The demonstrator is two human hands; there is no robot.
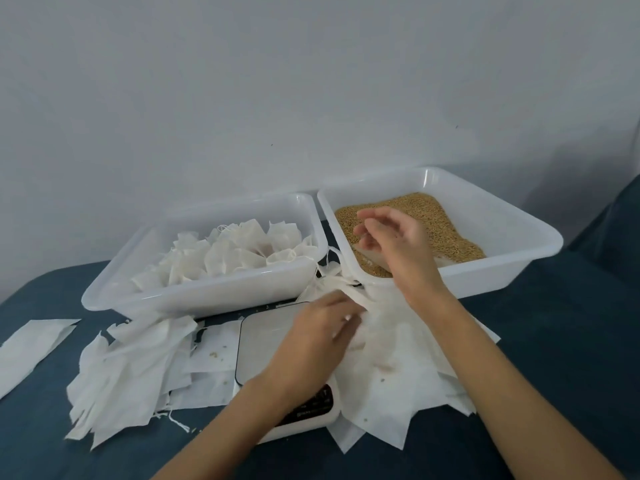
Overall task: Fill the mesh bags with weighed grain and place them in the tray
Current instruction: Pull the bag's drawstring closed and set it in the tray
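Note:
Two white plastic trays stand side by side at the back. The left tray (pixel 114 289) holds several filled, tied mesh bags (pixel 239 254). The right tray (pixel 519 237) holds brown grain (pixel 443 223) and a pale scoop (pixel 372 258) half hidden under my right hand. My right hand (pixel 391 237) hovers over the grain with relaxed fingers, holding nothing I can see. My left hand (pixel 322 327) reaches across the scale (pixel 263 344) and pinches an empty mesh bag (pixel 377 327) at the top of the right-hand pile.
Loose empty mesh bags (pixel 131 375) lie in a heap left of the scale, with one flat piece (pixel 31 344) at the far left. The scale's dark display (pixel 311 407) faces me. Everything rests on a dark blue cloth (pixel 554 341); a pale wall stands behind.

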